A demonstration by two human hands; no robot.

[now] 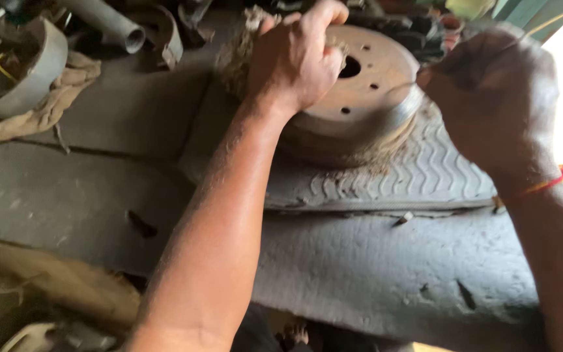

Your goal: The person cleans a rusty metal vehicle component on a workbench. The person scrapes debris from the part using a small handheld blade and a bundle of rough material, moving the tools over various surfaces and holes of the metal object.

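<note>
A rusty brake drum point(366, 91) with bolt holes lies flat on a ribbed rubber mat point(425, 173). My left hand point(298, 58) is closed on a frayed, dirty rag point(236, 58) and presses it against the drum's left side. My right hand point(490, 91) sits at the drum's right edge with its fingers pinched together; what it grips is too small to tell, perhaps a thin wire. A red thread point(548, 184) is tied round my right wrist.
The mat lies on a grey concrete slab point(373, 274). At the back left are a curved brake shoe point(40, 65) on a tan cloth point(53, 104) and a metal pipe point(115, 26). More dark parts crowd the back edge. A small bolt point(403, 219) lies by the mat.
</note>
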